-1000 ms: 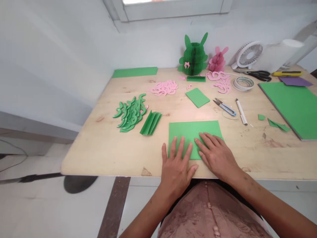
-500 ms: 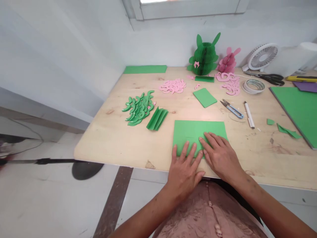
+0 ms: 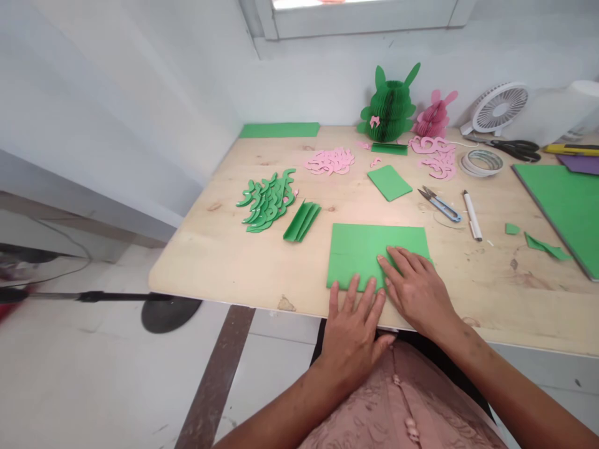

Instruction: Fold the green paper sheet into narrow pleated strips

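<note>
A green paper rectangle [image 3: 365,246] lies flat near the table's front edge. My left hand [image 3: 354,321] rests with spread fingers, its fingertips along the sheet's near edge. Stretched out over the sheet's right part, my right hand [image 3: 416,284] presses it against the table. Left of the sheet stands an accordion-folded green paper strip [image 3: 302,221], beside a heap of curved green cut-outs [image 3: 267,202]. Beyond the sheet lies a smaller green paper piece [image 3: 389,183]. To its right are blue-handled thread snips [image 3: 442,204] and a white pen [image 3: 472,215].
At the back stand a green honeycomb paper figure [image 3: 389,112], a pink one [image 3: 433,117] and a white fan [image 3: 500,107]. Tape rolls [image 3: 482,163], black-handled scissors [image 3: 519,148] and pink cut-outs [image 3: 331,161] lie nearby. A green sheet stack [image 3: 564,209] sits at right.
My left hand has slid back toward the table's front edge, from on the sheet to its near border. My right hand stays on the sheet. The view has shifted slightly.
</note>
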Tool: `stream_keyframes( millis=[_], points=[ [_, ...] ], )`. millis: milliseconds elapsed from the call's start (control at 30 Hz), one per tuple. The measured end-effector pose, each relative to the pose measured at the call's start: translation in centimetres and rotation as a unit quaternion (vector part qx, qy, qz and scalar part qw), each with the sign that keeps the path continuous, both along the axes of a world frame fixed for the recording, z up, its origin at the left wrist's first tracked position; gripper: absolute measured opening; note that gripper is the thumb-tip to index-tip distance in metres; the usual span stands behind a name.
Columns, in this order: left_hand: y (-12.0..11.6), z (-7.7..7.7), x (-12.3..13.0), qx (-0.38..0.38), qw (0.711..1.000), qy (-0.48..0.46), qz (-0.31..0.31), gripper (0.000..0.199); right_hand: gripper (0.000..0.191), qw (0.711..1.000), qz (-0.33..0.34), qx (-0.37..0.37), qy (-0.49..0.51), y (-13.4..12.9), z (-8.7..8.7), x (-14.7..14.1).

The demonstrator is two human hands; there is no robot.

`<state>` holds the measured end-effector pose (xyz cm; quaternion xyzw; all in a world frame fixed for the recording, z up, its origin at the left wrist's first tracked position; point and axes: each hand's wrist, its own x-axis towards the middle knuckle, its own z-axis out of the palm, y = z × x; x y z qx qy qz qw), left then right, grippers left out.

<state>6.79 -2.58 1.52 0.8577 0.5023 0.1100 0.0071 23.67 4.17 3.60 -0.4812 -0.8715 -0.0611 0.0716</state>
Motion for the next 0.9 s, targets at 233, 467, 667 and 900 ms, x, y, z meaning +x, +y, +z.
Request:
stream_keyframes(
  millis=[233,467,667,900],
  points=[
    [-0.6,0.1,0.4,0.026,0.999,0.005,0.030,0.064,0.038,1.000,0.003,-0.005,0.001,0.1,-0.1,0.1],
    [-1.2,0.2,-0.6,0.017,0.997,0.013,0.081,0.067,0.037,1.000,0.003,-0.002,0.001,0.1,-0.2,0.1],
    [-1.3,0.1,-2.4,0.020,0.991,0.022,0.130,0.070,0.037,1.000,0.003,0.000,0.007,0.1,-0.3,0.2],
    [-1.8,0.8,-3.9,0.007,0.978,0.042,0.205,0.061,0.037,1.000,-0.005,-0.007,0.006,0.1,-0.3,0.1]
  ],
)
